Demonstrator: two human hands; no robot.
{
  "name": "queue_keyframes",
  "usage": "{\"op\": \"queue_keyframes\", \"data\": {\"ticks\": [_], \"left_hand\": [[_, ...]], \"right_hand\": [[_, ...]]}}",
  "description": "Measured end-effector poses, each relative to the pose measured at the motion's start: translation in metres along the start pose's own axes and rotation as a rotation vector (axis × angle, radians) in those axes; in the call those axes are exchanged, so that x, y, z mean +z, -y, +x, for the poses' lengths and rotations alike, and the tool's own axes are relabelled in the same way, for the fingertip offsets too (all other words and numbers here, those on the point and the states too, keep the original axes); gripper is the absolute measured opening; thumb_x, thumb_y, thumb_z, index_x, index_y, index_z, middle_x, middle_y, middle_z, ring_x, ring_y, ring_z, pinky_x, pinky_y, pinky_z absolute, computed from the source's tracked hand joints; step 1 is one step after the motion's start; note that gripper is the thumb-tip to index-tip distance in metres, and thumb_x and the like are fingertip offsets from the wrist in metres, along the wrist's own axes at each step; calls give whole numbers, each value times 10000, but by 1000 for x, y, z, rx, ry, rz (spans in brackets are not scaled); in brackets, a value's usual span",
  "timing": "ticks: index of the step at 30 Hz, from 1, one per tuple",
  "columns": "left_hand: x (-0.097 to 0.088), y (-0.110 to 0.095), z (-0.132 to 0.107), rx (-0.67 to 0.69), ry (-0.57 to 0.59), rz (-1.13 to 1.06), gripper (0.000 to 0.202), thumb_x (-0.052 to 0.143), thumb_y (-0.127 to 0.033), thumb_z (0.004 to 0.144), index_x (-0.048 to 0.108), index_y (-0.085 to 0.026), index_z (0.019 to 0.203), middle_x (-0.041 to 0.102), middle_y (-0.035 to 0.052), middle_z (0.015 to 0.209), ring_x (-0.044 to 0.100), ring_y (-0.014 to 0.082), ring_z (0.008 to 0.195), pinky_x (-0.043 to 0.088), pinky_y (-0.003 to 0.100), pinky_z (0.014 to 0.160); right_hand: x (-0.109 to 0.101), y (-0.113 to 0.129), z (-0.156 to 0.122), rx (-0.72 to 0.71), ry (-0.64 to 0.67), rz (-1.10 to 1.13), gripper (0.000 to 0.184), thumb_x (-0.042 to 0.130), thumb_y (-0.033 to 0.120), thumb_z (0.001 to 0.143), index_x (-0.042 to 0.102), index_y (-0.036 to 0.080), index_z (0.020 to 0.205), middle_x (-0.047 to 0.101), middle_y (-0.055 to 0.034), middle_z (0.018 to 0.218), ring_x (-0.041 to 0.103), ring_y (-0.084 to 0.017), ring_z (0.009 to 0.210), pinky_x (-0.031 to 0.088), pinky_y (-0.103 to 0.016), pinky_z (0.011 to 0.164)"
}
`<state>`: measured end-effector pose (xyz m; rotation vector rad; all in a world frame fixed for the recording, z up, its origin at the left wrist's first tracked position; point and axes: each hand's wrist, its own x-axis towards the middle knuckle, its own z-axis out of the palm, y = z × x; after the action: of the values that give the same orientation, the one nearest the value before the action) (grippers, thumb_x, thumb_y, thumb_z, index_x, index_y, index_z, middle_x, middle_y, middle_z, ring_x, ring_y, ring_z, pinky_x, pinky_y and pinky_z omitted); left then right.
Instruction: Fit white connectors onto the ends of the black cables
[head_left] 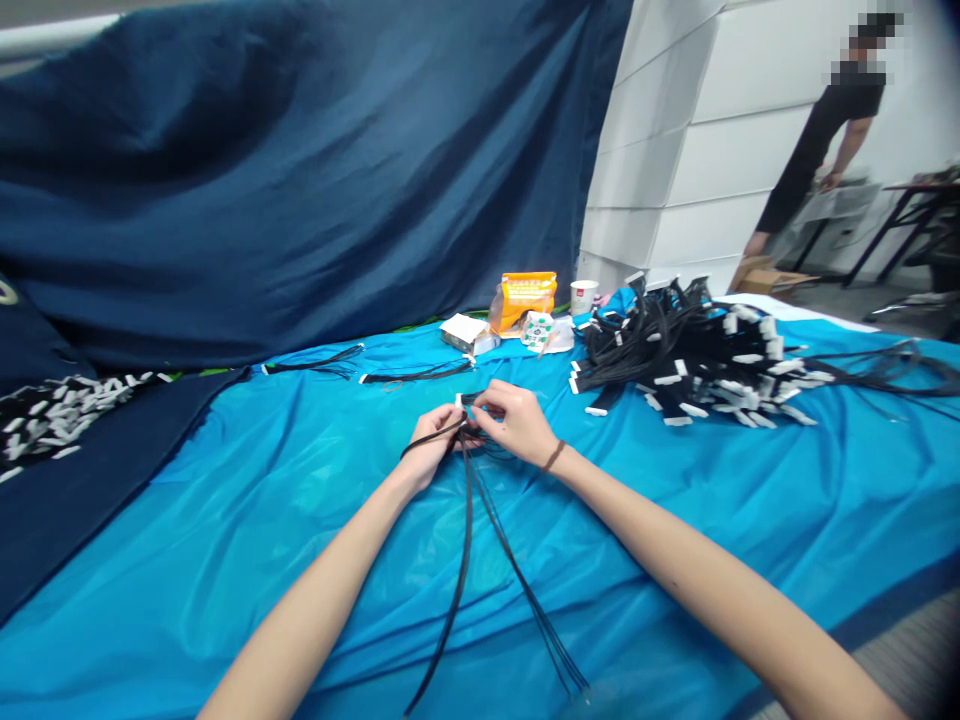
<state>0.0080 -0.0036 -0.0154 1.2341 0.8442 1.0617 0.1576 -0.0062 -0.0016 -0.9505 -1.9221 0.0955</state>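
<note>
Both hands meet mid-worktop, which is covered in a shiny blue sheet. The left hand and right hand both have their fingers pinched tight on the top end of a thin black cable bundle, right by its little white plug. The rest of the bundle trails toward the camera and splits into loose strands. Off right sits a big cable pile. Behind the hands are an orange bag, a paper cup and a small box. A person stands far back right.
</note>
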Motion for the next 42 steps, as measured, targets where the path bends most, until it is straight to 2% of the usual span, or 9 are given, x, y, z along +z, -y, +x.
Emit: {"op": "queue_keyframes", "data": {"ticks": [42], "left_hand": [[1, -2, -1, -22, -2, 7, 313, 600, -410, 701, 564, -126, 826, 635, 41, 738, 616, 145, 629, 523, 326, 661]], "right_hand": [[0, 0, 0, -6, 7, -19, 157, 516, 207, 783, 581, 159, 648, 467, 11, 626, 449, -89, 582, 331, -198, 563]]}}
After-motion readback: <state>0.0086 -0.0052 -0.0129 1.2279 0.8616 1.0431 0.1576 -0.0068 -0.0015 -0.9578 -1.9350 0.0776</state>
